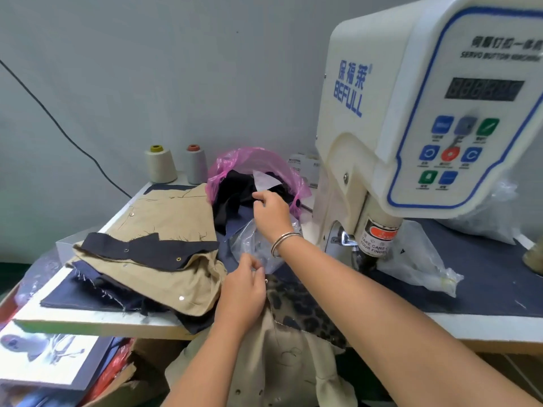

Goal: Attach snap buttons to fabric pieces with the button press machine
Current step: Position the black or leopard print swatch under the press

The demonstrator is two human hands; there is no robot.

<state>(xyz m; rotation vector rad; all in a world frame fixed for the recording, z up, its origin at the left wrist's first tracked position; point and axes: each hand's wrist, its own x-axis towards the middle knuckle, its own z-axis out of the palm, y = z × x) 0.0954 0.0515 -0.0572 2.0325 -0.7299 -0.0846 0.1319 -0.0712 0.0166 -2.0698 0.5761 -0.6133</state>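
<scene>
The white button press machine [382, 113] stands at the right of the table, its press head [379, 239] low over the dark mat. My right hand [271, 214], a bangle on its wrist, reaches to the mouth of a pink plastic bag [249, 160] of dark fabric and pinches a white piece [264, 181] there. My left hand [244, 292] has curled fingers that pinch the edge of a clear plastic bag [249, 245]. A small snap [266, 280] shows beside its fingers, on leopard-print fabric [296, 301]. Khaki fabric [282, 365] lies in my lap.
A pile of khaki and navy fabric pieces [152, 254] with snaps lies at the left of the table. Two thread cones [160, 165] stand by the wall. Another clear bag [417, 259] lies right of the press head. A cardboard box [123, 386] sits below the table edge.
</scene>
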